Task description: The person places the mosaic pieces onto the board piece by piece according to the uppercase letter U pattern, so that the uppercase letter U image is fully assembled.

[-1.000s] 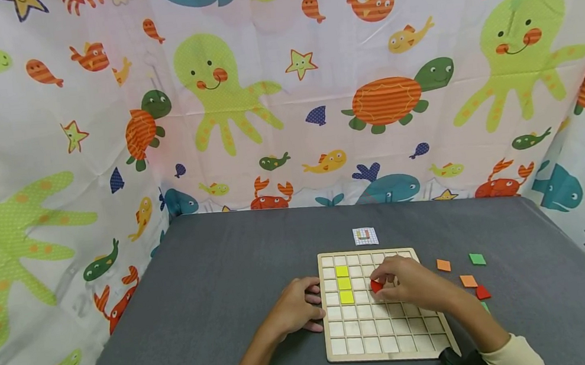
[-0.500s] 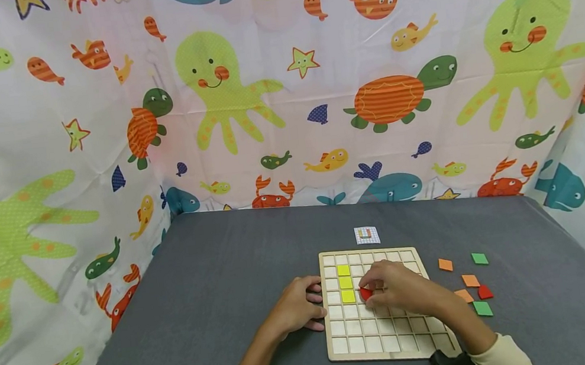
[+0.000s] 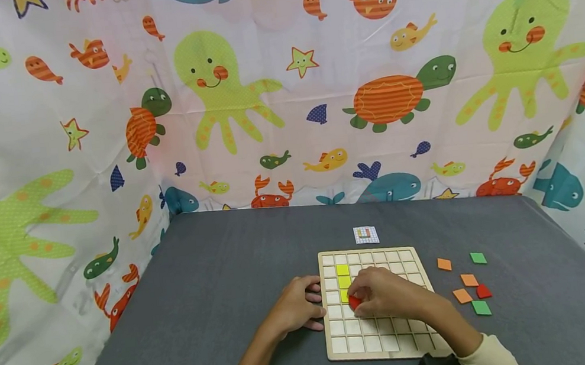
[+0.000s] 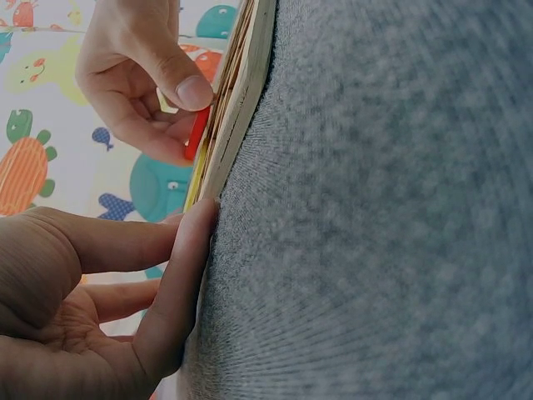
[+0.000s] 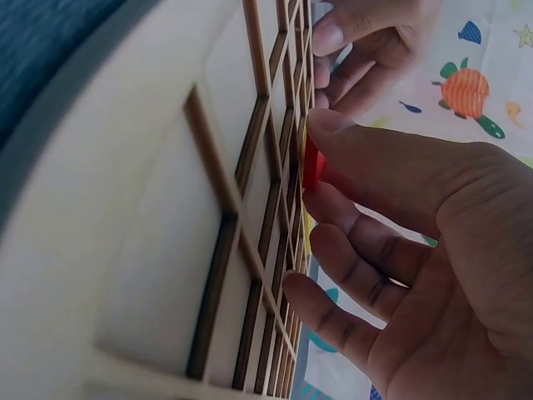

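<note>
A wooden grid board (image 3: 373, 343) lies on the grey cloth, with yellow tiles (image 3: 344, 282) in a column near its upper left. My right hand (image 3: 390, 294) pinches a red tile (image 3: 354, 302) between thumb and fingers, just below and beside the lowest yellow tile. In the right wrist view the red tile (image 5: 313, 163) is tilted, close against the grid. My left hand (image 3: 295, 307) touches the board's left edge; in the left wrist view its fingertips (image 4: 200, 218) rest on the wooden side. Whether the red tile touches the board is hard to tell.
A small card (image 3: 366, 235) with a coloured grid pattern lies behind the board. Right of the board are loose orange tiles (image 3: 462, 296), green tiles (image 3: 481, 308) and a red tile (image 3: 483, 291). A patterned curtain (image 3: 274, 107) hangs behind the table.
My right hand has moved left and slightly nearer over the board, carrying the red tile toward the yellow column. The left hand has stayed at the board's edge.
</note>
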Available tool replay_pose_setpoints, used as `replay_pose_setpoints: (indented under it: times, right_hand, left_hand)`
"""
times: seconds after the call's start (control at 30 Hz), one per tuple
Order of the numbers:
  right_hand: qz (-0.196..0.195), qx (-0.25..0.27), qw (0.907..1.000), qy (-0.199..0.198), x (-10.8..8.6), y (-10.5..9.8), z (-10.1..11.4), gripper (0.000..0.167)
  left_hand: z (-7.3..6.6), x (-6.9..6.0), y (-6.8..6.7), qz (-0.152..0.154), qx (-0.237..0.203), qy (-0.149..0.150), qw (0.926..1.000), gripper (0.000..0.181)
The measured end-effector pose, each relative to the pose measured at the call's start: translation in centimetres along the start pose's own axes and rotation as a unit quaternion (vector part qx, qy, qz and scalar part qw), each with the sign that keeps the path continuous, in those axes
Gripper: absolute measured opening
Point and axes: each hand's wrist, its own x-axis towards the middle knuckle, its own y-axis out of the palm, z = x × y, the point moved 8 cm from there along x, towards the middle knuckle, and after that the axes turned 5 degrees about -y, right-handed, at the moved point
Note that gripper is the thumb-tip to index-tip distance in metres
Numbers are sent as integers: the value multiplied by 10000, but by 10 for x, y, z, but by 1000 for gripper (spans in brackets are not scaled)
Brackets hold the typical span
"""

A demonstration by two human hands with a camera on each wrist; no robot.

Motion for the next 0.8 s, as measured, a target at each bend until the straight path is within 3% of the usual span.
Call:
replay_pose_setpoints:
  times: [0.8]
  right_hand:
    - [102,-415,9987,-262,4,9,8,20]
  left_hand:
    - [2,1,0,-15,-42,-29,10000,68]
